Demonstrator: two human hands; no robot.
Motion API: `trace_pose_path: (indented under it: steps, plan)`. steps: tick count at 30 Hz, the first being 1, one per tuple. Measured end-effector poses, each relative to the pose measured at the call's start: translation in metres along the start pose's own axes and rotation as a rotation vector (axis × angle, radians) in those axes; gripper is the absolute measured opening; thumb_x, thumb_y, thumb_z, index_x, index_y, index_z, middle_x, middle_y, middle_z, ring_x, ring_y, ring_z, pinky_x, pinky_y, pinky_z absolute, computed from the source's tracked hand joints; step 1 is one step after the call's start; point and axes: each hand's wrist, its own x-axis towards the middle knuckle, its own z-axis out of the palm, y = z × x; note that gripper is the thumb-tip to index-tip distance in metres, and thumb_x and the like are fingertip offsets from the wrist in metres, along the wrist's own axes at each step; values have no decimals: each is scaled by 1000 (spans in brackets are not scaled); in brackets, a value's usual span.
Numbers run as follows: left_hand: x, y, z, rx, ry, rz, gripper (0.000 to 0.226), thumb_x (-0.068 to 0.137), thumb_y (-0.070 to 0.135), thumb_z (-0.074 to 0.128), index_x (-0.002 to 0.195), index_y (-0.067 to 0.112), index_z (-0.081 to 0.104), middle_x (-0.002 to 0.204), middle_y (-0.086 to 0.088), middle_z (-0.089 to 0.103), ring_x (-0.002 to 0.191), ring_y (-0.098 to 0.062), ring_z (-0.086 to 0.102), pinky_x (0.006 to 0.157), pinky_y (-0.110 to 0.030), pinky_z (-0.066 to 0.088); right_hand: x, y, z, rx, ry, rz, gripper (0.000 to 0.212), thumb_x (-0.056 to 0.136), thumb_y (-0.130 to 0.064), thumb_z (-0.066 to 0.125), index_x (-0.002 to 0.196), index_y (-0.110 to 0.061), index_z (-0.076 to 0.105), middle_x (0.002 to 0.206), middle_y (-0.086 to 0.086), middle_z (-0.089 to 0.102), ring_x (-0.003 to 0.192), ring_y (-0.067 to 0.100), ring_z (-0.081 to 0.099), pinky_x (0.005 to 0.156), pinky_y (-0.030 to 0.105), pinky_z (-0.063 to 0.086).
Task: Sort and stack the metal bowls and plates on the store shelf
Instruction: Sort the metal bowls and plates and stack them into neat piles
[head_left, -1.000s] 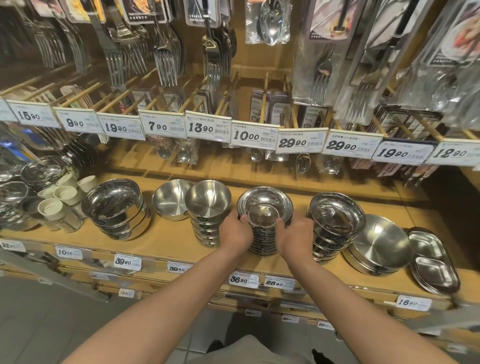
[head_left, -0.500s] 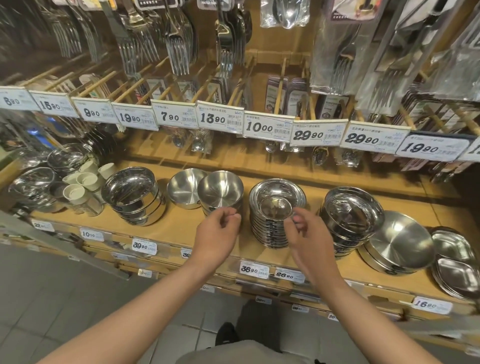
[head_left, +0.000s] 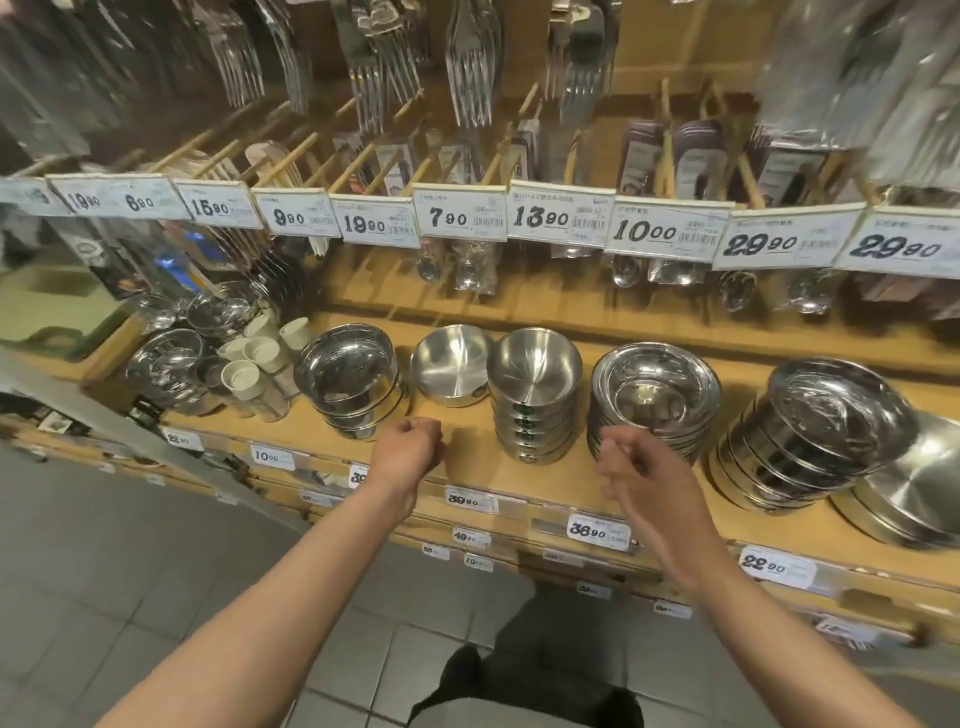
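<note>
Two bare hands hover at the front edge of the light wooden store shelf (head_left: 467, 457), and neither touches any ware. The left hand (head_left: 408, 449) has its grip drawn together into a loose fist holding nothing, just in front of the gap between the stack of wide shiny steel bowls (head_left: 350, 376) and the stack of small brushed steel bowls (head_left: 535, 395). The right hand (head_left: 641, 470) is blurred; its fingers look loosely curled and apart around nothing, just in front of the stack of shallow mirror-polished steel plates (head_left: 654, 397). A single brushed steel bowl (head_left: 452, 364) sits behind, touching or just beside the small-bowl stack. Farther right stands a leaning stack of shiny steel dishes (head_left: 826, 431), and beside it large brushed steel pans (head_left: 914, 493) run out of view. At the left end are white plastic cups (head_left: 249, 364) and glossy bowls (head_left: 166, 364). White price tags (head_left: 660, 234) line the rail above, under hanging packaged forks (head_left: 467, 67).
</note>
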Motion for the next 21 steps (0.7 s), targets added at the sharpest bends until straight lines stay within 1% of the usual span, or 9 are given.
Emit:
trace_pose_path:
  steps: [2,5,7,9,10,12,14,17,21]
  plan:
    - [30,0,1,-20,-24,-35,20,97,2,52,78,10,52,88,-11,49,82,-20,48,81,-34,44,4,2,12,-13,47,36,12,102,-27,56,106,-32,66,94,0,72,88,12,69,75,26,58]
    - [70,0,4,-26,-64,-103,14,99,10,57,86,6,60,84,-10,63,74,-21,60,67,-25,52,4,8,27,-25,177,100,16,102,-29,55,107,-29,69,95,-7,73,91,13,70,70,20,54]
    - [95,1,8,-33,-155,-141,18,100,17,59,106,2,66,94,-14,72,83,-27,70,71,-33,60,0,13,37,-62,237,148,19,102,-33,54,97,-29,71,92,-7,73,95,17,69,82,31,56]
    - [118,2,14,-41,-210,-203,31,102,23,55,119,-1,65,111,-22,73,101,-35,71,91,-50,57,-7,18,48,-85,276,181,31,102,-36,52,97,-10,69,92,13,70,94,30,67,91,51,55]
    - [127,2,17,-42,-217,-225,34,101,25,56,121,-1,65,114,-22,72,100,-34,71,92,-50,56,-11,21,53,-86,296,199,35,102,-37,51,98,-5,65,94,17,69,93,34,66,92,56,53]
    - [140,1,22,-38,-216,-259,34,98,26,62,121,1,66,110,-17,73,88,-28,70,79,-42,59,-19,26,61,-80,343,251,29,101,-36,52,94,-12,68,89,8,74,90,30,70,89,52,55]
    - [151,-1,27,11,-190,-272,35,97,25,62,124,3,63,110,-14,71,90,-27,69,81,-39,61,-23,30,67,-76,391,287,22,100,-31,55,86,-25,71,84,-5,76,90,22,72,87,42,56]
    - [157,-2,29,42,-166,-276,35,98,18,58,129,3,59,112,-15,69,98,-30,67,87,-36,56,-23,26,70,-69,409,310,19,100,-25,55,88,-29,69,88,-1,76,93,21,71,92,47,56]
    - [157,4,33,17,-224,-295,41,101,9,49,141,2,51,143,-17,57,119,-30,61,83,-30,52,-21,15,70,-61,415,281,18,100,-26,55,93,-17,69,94,15,72,95,33,68,90,53,54]
